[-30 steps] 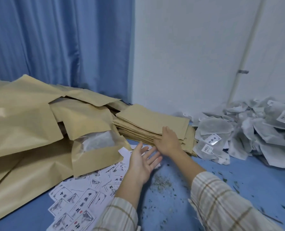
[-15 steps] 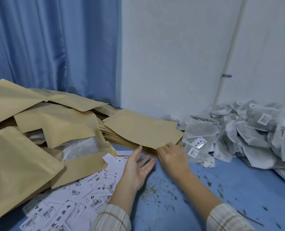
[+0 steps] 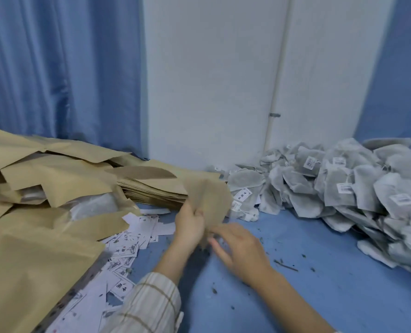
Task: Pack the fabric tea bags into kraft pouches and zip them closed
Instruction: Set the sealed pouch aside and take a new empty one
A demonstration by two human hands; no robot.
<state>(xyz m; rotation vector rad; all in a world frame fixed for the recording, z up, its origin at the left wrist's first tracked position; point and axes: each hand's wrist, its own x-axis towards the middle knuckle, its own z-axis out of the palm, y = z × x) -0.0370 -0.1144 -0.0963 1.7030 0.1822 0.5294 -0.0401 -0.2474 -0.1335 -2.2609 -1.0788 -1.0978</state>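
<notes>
Left hand [image 3: 189, 225] lifts 1 kraft pouch [image 3: 209, 198]

Its grip is clamped on the blurred pouch; right hand [image 3: 241, 251] beneath, fingers loosely apart.

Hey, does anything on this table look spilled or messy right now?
Yes. Dark loose tea crumbs lie scattered over the blue table near the hands, apparently spilled. Small printed paper labels lie strewn in disorder on the left, some partly under the kraft pouches.

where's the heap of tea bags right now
The heap of tea bags lies on the right of the blue table, against the white wall, just right of the stack of kraft pouches.
</notes>
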